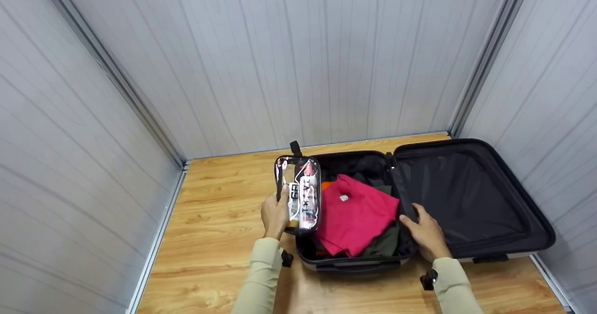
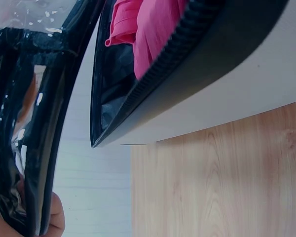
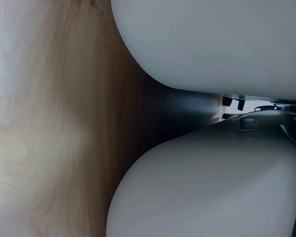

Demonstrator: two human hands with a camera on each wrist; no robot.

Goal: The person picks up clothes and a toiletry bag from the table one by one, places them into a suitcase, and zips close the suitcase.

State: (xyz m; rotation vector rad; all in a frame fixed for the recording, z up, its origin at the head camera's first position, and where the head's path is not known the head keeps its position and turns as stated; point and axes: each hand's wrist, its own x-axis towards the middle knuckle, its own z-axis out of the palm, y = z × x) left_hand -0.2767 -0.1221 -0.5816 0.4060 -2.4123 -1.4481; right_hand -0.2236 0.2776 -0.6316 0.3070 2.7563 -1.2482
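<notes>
My left hand (image 1: pixel 275 215) grips a clear toiletry bag (image 1: pixel 308 197) with black edging, its thumb on the front. Bottles show through the plastic. The bag is held over the left side of an open suitcase (image 1: pixel 359 262). Inside that half lies a pink garment (image 1: pixel 357 211) with a small white label, on top of dark green and orange clothes. In the left wrist view the bag (image 2: pixel 69 64) hangs beside the suitcase rim (image 2: pixel 163 64). My right hand (image 1: pixel 426 232) holds the suitcase's inner edge near the hinge, thumb and fingers on either side. The right wrist view hides that hand.
The suitcase's open lid (image 1: pixel 466 197), with a dark mesh lining, lies to the right, close to the right wall (image 1: pixel 550 118). Panelled walls (image 1: pixel 298 71) enclose the back and sides. Wooden floor (image 1: pixel 210 220) extends to the left. Pale outer shells (image 3: pixel 207 192) show in the right wrist view.
</notes>
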